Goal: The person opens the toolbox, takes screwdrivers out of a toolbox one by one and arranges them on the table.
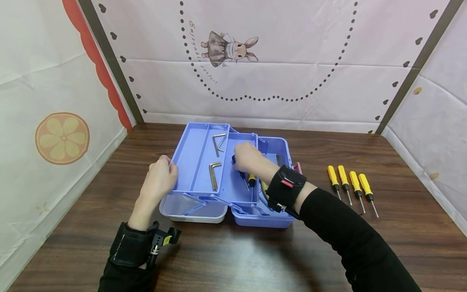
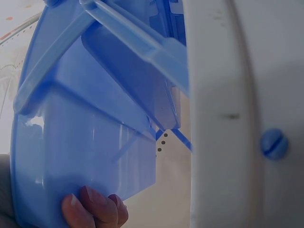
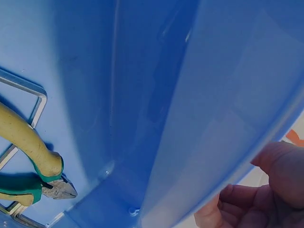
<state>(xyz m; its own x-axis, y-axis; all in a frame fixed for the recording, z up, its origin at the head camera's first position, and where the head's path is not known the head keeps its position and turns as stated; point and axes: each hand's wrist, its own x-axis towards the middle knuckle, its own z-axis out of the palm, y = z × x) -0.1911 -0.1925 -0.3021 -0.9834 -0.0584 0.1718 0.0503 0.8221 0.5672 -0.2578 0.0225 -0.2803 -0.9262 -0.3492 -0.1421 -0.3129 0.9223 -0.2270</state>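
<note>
My left hand point(image 1: 159, 177) holds the outer edge of the upper-left tray point(image 1: 195, 152) of a blue toolbox. In the left wrist view its fingertips point(image 2: 92, 209) curl onto the tray's plastic. My right hand point(image 1: 249, 156) is over the middle tray point(image 1: 231, 184), fingers curled on a dark-handled screwdriver point(image 1: 234, 159) mostly hidden under them. A yellow-and-black screwdriver point(image 1: 251, 179) lies just below the hand in that tray. In the right wrist view, the thumb and fingers point(image 3: 280, 166) show past a tray edge, their grasp partly hidden.
Hex keys point(image 1: 213, 174) lie in the left tray. The toolbox's lower right compartment point(image 1: 281, 150) holds pliers point(image 3: 42, 161) and more hex keys. Several yellow-handled screwdrivers point(image 1: 354, 182) lie in a row on the wooden table point(image 1: 321, 251) at right. A clear lid point(image 1: 193, 209) sits below the left tray.
</note>
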